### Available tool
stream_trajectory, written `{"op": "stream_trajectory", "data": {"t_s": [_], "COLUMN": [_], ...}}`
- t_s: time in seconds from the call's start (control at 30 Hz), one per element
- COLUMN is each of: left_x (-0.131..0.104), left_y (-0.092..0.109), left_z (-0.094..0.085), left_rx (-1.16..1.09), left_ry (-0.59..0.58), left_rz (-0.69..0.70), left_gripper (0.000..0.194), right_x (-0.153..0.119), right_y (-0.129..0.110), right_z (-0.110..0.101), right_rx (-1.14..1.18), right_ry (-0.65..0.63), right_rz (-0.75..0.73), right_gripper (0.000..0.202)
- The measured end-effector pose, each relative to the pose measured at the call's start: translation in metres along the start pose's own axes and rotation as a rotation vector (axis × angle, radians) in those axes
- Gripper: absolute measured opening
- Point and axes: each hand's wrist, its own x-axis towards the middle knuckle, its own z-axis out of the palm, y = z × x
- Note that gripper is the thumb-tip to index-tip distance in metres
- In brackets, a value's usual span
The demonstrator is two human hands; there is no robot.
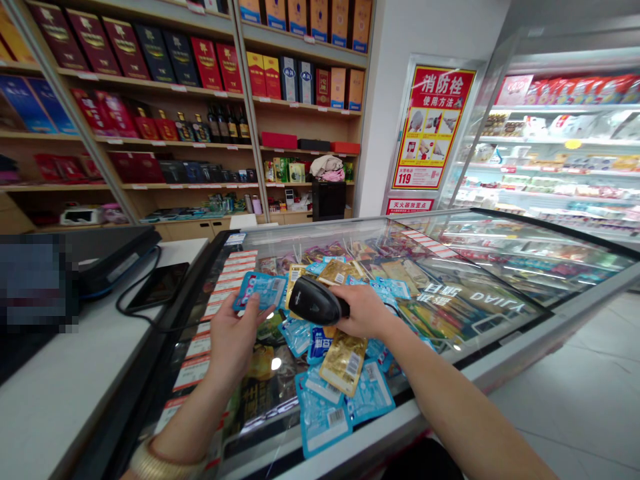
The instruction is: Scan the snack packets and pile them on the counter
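My left hand (240, 327) pinches a small blue snack packet (260, 291) by its lower edge, with the barcode side facing up. Gripped in my right hand (363, 311) is a black handheld barcode scanner (316, 301), its head turned left toward that packet. Scanner and packet are close together, both over a freezer's glass top. Beneath them lies a loose pile of packets: several blue ones (323, 419) and several gold ones (345, 362), many showing barcodes. The right hand hides part of the pile.
The glass-topped chest freezer (520, 267) stretches away to the right. At left, a white counter (65, 400) carries a dark phone (159, 287), a black cable and a black device. Shelves (180, 143) of boxes and bottles stand behind; a lit display fridge (565, 147) is at right.
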Motion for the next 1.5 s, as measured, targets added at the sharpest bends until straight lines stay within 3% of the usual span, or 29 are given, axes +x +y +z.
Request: {"op": "stream_trajectory", "data": {"t_s": [0.2, 0.33, 0.43, 0.57, 0.7, 0.87, 1.03, 1.17, 1.27, 1.37, 1.5], "left_x": [0.000, 0.007, 0.013, 0.019, 0.021, 0.015, 0.007, 0.002, -0.003, -0.009, -0.015], "left_y": [0.000, 0.003, 0.005, 0.006, 0.003, -0.004, -0.016, -0.015, -0.005, 0.011, 0.039], "left_z": [-0.001, 0.001, 0.010, 0.041, 0.086, 0.132, 0.145, 0.135, 0.114, 0.075, -0.004], "left_rx": [0.017, 0.085, 0.205, 0.343, 0.633, 1.177, 1.346, 1.253, 1.147, 1.066, 1.033], "left_ry": [-0.001, 0.034, -0.013, -0.171, -0.303, -0.440, -0.465, -0.354, -0.282, -0.205, -0.056], "left_rz": [0.005, 0.017, 0.039, 0.096, 0.183, 0.384, 0.563, 0.688, 0.753, 0.814, 0.871], "left_gripper": [0.042, 0.043, 0.049, 0.049, 0.044, 0.043, 0.044, 0.041, 0.038, 0.036, 0.035], "right_x": [-0.001, -0.005, -0.010, -0.016, -0.019, -0.020, -0.019, -0.019, -0.019, -0.020, -0.023], "right_y": [0.005, 0.027, 0.049, 0.070, 0.078, 0.085, 0.091, 0.091, 0.090, 0.088, 0.088], "right_z": [-0.003, -0.015, -0.024, -0.032, -0.037, -0.039, -0.037, -0.035, -0.035, -0.034, -0.030], "right_rx": [0.063, 0.073, 0.018, -0.117, -0.163, -0.147, -0.148, -0.167, -0.165, -0.171, -0.194], "right_ry": [0.090, 0.308, 0.486, 0.633, 0.666, 0.639, 0.599, 0.586, 0.569, 0.551, 0.562], "right_rz": [-0.003, 0.088, 0.276, 0.601, 0.828, 0.953, 0.992, 0.984, 0.981, 0.982, 0.988], "right_gripper": [0.026, 0.028, 0.031, 0.032, 0.037, 0.040, 0.038, 0.038, 0.038, 0.040, 0.045]}}
